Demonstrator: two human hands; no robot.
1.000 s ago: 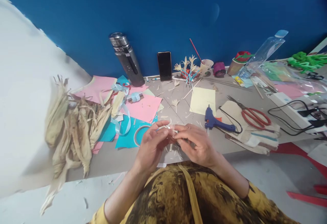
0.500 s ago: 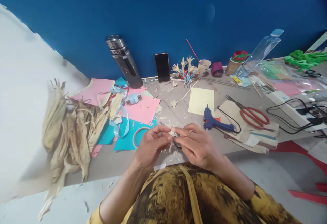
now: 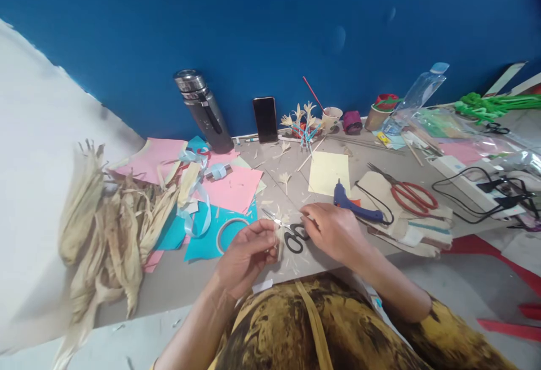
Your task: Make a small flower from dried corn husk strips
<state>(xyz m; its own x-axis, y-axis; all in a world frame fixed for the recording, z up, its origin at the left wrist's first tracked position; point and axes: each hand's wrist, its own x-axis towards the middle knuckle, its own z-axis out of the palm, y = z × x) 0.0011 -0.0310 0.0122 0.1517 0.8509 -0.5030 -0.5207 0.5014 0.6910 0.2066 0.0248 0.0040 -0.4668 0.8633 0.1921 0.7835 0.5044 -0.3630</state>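
My left hand (image 3: 249, 250) is closed in a pinch on a pale strip of corn husk (image 3: 279, 241), low over the table's front edge. Just right of that strip lie small black-handled scissors (image 3: 292, 240), their blades pointing to the far left. My right hand (image 3: 333, 229) is low over the table beside the scissor handles, its fingers curled. Its fingertips are by the near end of a thin dark wire (image 3: 291, 194); what they hold, if anything, is hidden. Beyond the hands lies a small cut husk flower (image 3: 284, 178). Husk scraps are scattered around.
Dried corn husks (image 3: 122, 235) hang over the left edge near tape (image 3: 223, 235) on blue paper. A blue glue gun (image 3: 355, 205) and red-handled scissors (image 3: 412, 194) lie right, beside a power strip (image 3: 469, 187). Along the wall stand a flask (image 3: 205, 114), phone (image 3: 265, 119) and husk flowers (image 3: 305, 128).
My hands have parted. The right hand moved right and away from the husk piece, exposing the black-handled scissors; the left keeps the husk, now lower. The view has shifted slightly.
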